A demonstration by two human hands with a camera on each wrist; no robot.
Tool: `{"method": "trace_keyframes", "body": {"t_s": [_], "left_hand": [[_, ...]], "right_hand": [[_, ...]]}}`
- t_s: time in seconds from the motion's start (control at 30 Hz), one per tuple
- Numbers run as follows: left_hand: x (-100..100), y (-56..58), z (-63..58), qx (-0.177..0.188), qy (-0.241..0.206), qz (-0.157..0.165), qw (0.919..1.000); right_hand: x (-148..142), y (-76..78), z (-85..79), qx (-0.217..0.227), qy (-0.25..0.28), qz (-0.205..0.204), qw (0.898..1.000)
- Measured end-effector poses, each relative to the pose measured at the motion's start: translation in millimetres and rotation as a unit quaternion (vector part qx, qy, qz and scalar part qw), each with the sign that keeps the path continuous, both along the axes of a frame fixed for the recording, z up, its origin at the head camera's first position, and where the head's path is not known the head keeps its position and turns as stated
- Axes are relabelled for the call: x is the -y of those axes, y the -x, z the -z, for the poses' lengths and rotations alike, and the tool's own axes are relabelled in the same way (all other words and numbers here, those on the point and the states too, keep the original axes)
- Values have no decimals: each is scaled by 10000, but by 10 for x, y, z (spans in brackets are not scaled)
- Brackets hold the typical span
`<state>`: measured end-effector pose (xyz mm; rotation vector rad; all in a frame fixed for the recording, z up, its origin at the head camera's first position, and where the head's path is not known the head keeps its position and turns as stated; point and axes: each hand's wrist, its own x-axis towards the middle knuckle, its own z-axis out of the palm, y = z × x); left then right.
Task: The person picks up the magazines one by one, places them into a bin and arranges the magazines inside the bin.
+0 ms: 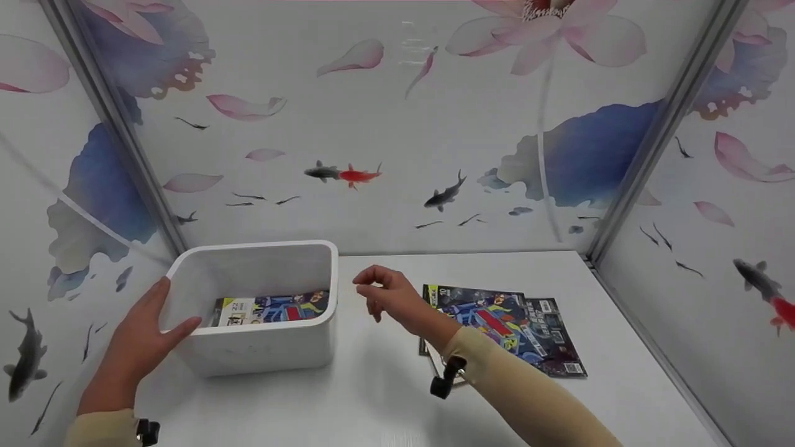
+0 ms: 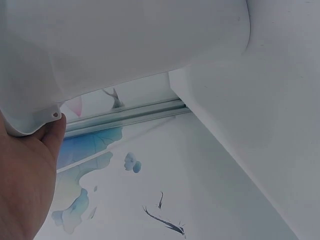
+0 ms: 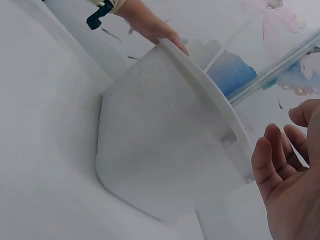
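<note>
A white plastic bin [image 1: 261, 352] stands on the left of the table, tilted toward no side. My left hand [image 1: 132, 340] holds its left front corner, thumb over the rim and fingers along the side. The left wrist view shows that hand [image 2: 25, 185] against the bin's underside and rim [image 2: 125, 45]. Inside the bin lies a colourful magazine [image 1: 282, 309], its lower part hidden by the front wall. My right hand [image 1: 400, 304] hovers right of the bin, fingers loosely curled and holding nothing. Below its wrist, several overlapping magazines [image 1: 497, 320] lie on the table, partly covered by the forearm.
The white table [image 1: 621, 403] is bounded by printed panels at the back [image 1: 385, 124] and both sides. Metal corner posts [image 1: 667, 130] join the panels. The bin's back left corner is close to the left panel [image 1: 37, 217].
</note>
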<state>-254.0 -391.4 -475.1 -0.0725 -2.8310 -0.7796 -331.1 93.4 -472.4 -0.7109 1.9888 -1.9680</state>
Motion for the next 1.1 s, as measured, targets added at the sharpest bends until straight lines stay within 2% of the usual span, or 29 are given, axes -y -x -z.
{"method": "trace_keyframes", "body": {"t_s": [0.27,0.57,0.8,1.1], "left_hand": [[19,21,-15,-26,31,61,10000],[-6,-8,-35,155,12,-9,9999],[-21,6,-36,183,-55,-18,9998],[-1,4,-5,121,30,-23,9999]], "right_hand": [[-702,-60,265,173,-370,366,9985],[-1421,-147,490,-117,-649,835,9943],[-1920,-248,680,-292,-1085,1483,9825],[-2400,-376,829,93,-1168,2267,9669]]}}
